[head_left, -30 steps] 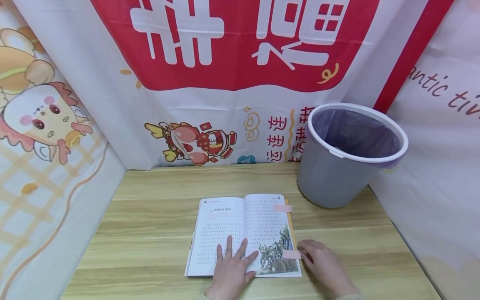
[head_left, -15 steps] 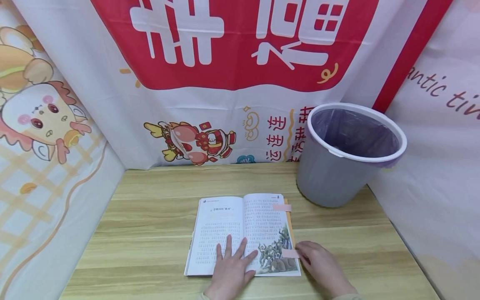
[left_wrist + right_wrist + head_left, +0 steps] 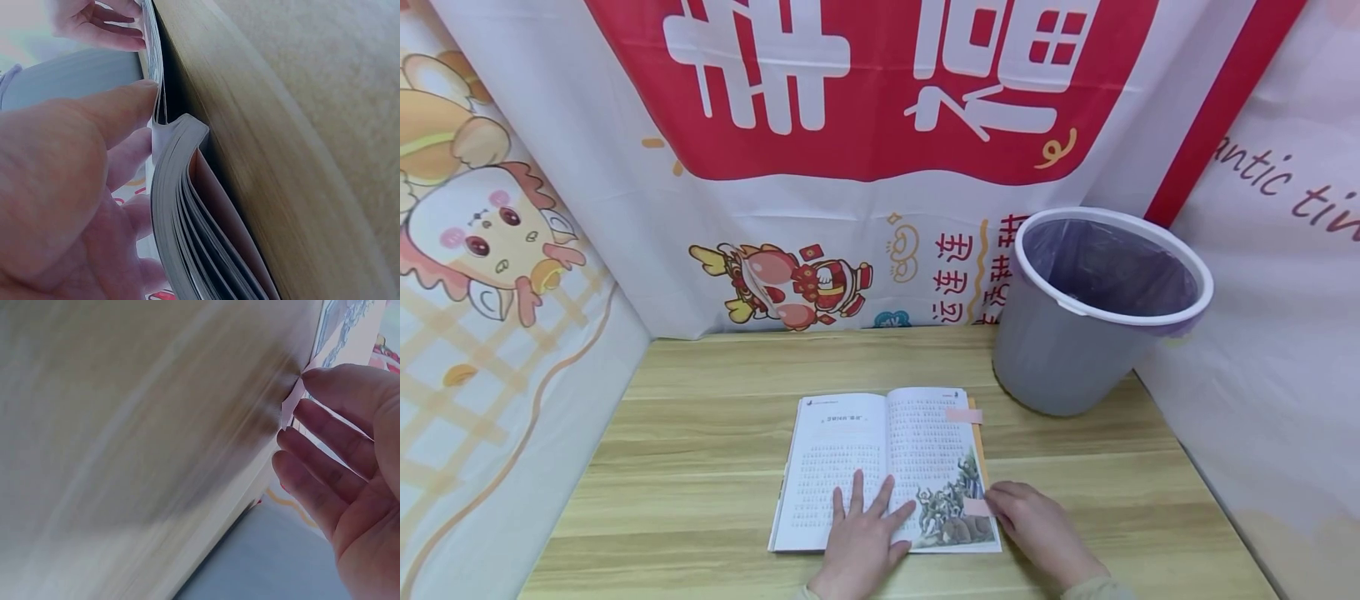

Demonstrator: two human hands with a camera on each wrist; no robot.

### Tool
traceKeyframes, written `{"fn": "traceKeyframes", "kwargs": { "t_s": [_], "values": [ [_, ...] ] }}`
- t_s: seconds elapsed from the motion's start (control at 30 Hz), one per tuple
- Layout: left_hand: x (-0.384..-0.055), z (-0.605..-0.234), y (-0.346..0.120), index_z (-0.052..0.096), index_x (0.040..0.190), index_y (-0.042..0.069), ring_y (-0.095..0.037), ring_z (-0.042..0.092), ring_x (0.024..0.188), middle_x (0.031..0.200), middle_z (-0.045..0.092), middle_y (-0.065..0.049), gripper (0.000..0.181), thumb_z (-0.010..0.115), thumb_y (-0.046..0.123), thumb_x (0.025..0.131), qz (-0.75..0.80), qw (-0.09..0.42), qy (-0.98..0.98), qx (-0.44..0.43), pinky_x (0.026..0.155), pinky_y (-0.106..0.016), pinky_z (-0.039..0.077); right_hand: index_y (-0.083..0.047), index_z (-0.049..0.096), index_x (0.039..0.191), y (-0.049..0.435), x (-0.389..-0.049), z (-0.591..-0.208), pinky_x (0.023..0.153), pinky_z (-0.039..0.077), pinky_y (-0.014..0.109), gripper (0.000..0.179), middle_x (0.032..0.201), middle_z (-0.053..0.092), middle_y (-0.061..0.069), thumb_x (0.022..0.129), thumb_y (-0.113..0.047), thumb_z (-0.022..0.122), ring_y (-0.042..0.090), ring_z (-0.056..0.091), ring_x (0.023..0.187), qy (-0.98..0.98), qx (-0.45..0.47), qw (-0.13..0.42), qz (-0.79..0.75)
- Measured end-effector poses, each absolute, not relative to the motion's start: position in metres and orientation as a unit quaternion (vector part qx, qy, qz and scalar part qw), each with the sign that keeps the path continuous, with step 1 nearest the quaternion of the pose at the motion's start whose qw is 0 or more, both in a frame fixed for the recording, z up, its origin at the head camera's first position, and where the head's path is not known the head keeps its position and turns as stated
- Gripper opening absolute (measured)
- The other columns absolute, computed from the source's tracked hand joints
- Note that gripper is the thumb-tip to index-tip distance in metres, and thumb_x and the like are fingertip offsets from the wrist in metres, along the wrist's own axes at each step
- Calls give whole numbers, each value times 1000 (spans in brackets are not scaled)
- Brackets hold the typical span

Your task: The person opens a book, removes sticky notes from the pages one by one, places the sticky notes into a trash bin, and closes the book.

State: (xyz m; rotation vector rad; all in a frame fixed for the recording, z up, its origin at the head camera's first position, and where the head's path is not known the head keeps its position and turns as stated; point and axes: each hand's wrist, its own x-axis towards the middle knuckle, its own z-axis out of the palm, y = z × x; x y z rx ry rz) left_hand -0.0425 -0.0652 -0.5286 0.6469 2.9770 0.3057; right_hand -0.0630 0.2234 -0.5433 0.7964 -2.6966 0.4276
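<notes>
An open book (image 3: 842, 433) lies on the wooden table, with printed text and a picture of figures on its right page. Across the left page and the gutter my left hand (image 3: 863, 537) rests flat, fingers spread; the left wrist view shows the page block (image 3: 181, 181) under it. At the lower right edge of the book, my right hand (image 3: 1037, 521) pinches the outer end of a pale pink paper strip (image 3: 976, 507) between thumb and fingers. The right wrist view shows that strip (image 3: 290, 409) by the thumb tip. A second pink strip (image 3: 964, 416) sticks out higher up.
A grey waste bin (image 3: 1060, 358) with a white rim and purple liner stands at the table's back right. Printed cloth hangings (image 3: 850, 208) enclose the back and both sides. Bare wood (image 3: 700, 442) shows left of the book.
My right hand has shifted slightly left, and its fingers now cover more of the lower pink strip. The left hand and the book look unchanged.
</notes>
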Motion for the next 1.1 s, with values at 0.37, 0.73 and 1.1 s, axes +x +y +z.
{"fn": "traceKeyframes", "kwargs": {
  "t_s": [0.37, 0.73, 1.1],
  "values": [
    [-42, -527, -65, 61, 135, 36, -54, 25, 140, 153, 43, -7, 49, 66, 50, 89, 105, 40, 971, 210, 104, -77, 20, -9, 75, 105, 223, -65, -544, 76, 59, 35, 26, 103, 69, 3, 80, -5, 80, 19, 67, 92, -939, 296, 129, 118],
    [-42, -525, -65, 60, 136, 37, -54, 25, 140, 153, 43, -6, 50, 66, 50, 88, 103, 44, 972, 208, 105, -77, 21, -7, 75, 105, 223, -67, -546, 71, 59, 35, 30, 103, 67, 5, 76, 0, 81, 21, 66, 91, -934, 307, 152, 97],
    [-42, -528, -65, 61, 136, 36, -54, 25, 140, 153, 43, -7, 49, 66, 50, 89, 107, 39, 971, 209, 104, -77, 20, -11, 73, 90, 221, -69, -547, 60, 57, 31, 17, 93, 65, 3, 77, -7, 83, 17, 63, 78, -922, 330, 177, 101]
  ]
}}
